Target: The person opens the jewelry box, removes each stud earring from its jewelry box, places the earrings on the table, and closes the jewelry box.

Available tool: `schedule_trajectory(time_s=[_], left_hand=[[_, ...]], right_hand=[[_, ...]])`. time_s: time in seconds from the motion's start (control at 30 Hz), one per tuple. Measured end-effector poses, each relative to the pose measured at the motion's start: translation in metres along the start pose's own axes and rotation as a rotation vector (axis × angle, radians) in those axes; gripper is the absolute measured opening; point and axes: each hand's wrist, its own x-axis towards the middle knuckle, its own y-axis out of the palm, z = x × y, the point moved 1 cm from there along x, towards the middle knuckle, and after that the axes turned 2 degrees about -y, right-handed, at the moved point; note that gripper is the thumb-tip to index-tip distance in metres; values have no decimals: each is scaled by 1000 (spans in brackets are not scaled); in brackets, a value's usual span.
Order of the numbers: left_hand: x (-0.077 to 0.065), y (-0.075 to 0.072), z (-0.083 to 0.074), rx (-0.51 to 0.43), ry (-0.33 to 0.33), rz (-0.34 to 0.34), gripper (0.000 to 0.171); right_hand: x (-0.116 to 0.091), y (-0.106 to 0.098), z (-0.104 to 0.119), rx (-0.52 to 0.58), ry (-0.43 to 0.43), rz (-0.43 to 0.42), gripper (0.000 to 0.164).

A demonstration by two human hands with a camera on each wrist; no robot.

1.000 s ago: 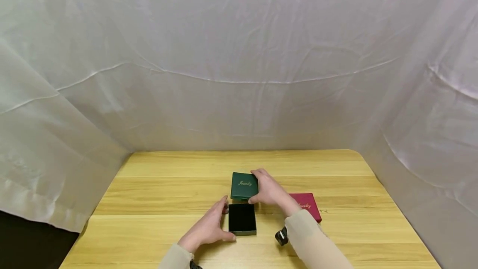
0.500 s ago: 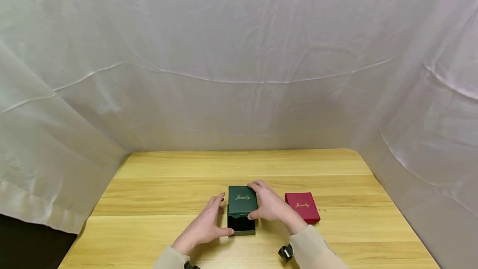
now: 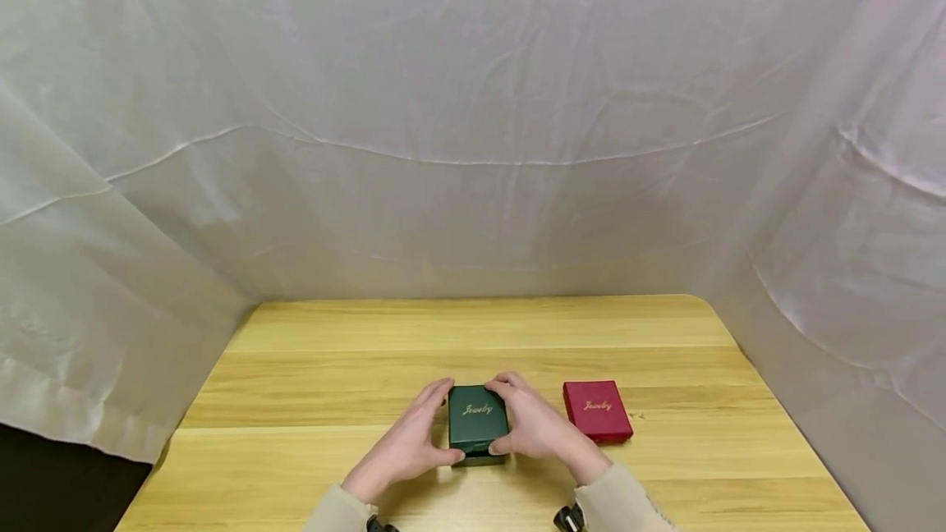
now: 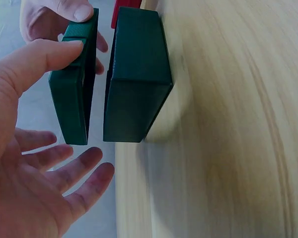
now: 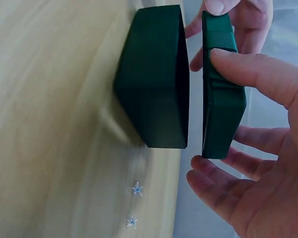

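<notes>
In the head view a dark green box lid [image 3: 470,427] lettered "Jewelry" is over its box base [image 3: 480,461], whose front edge shows below it. Both wrist views show a narrow gap between lid and base, and the base stands on the table. My left hand [image 3: 411,443] holds the lid's left side, thumb [image 4: 69,53] on the ribbed bow at its front. My right hand [image 3: 538,427] grips the opposite side, its thumb [image 5: 228,62] on the bow too. The base's inside is hidden under the lid.
A red box [image 3: 597,409], also lettered "Jewelry", sits to the right on the wooden table [image 3: 325,384]. Two small silvery star-shaped pieces [image 5: 137,188] lie on the tabletop in the right wrist view. Pale cloth [image 3: 473,212] hangs behind and at the sides.
The green lid has come nearer to me and over the black-lined base, covering its opening. My right hand moved with it; my left hand's fingers have come onto the lid's left side.
</notes>
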Motion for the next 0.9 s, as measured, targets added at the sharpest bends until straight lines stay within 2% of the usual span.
schedule_trajectory(time_s=[0.53,0.9], left_hand=[[1,7,3,54,-19,57,93],[2,9,5,79,-3,68,93]], right_hand=[[-7,14,1,-23,37,20,86],[-9,17,-2,-25,33,24,85]])
